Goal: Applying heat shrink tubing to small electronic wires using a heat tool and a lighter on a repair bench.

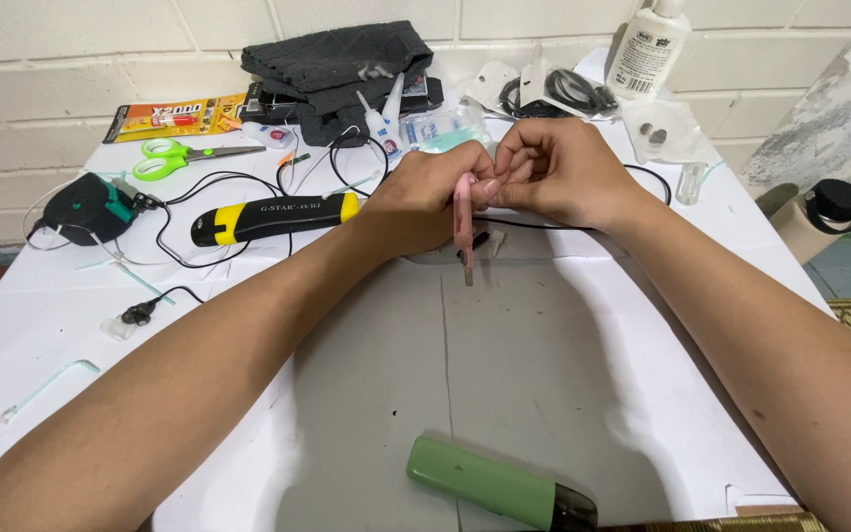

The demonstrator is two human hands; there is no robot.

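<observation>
Lighter (499, 485), green, lies nearest on the desk (544, 374). Above it both hands meet over the grey mat: the left hand (430, 192) has its fingers closed on a pink tool (463, 222) pointing down, and the right hand (554, 172) pinches a thin black wire (534, 226) at its top. It looks like fine fitting work, calling for steady fingers. Farther off lie scissors (174, 156) and a white bottle (647, 49).

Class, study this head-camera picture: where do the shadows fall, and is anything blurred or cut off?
Head view: soft shadows under both forearms on the white table; hands, left and right, sharp on the pink tool; green case slightly soft, clipped at the bottom edge.
</observation>
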